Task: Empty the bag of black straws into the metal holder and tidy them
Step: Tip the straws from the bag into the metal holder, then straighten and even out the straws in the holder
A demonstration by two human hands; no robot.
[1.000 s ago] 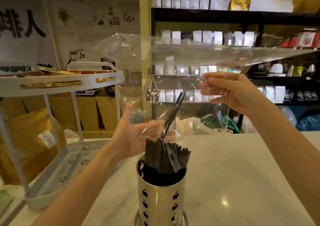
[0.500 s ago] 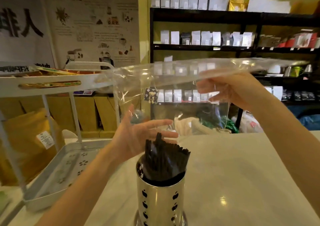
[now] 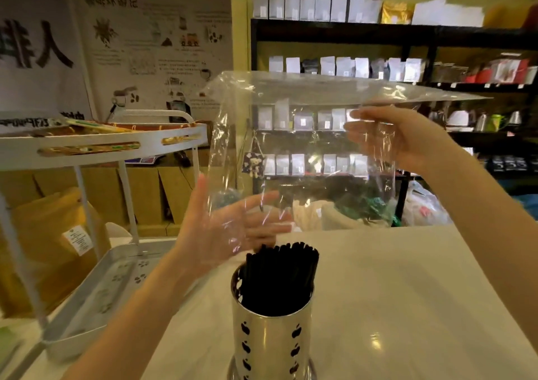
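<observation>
Right hand [image 3: 407, 138] pinches the clear plastic bag [image 3: 302, 152] up high, and no straws show inside it. Left hand [image 3: 230, 228], fingers spread straight, lies against the bag's lower end. Just below that hand, black straws [image 3: 279, 277] stand bunched in the metal holder [image 3: 270, 339] on the pale surface [image 3: 407, 307].

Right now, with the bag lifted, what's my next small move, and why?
Probably set the clear bag aside: it looks empty, and the black straws already stand in the metal holder. Then the open left hand can even them.

dark shelving [image 3: 378, 32], wall poster [image 3: 151, 45], white cart [image 3: 102, 144]
</observation>
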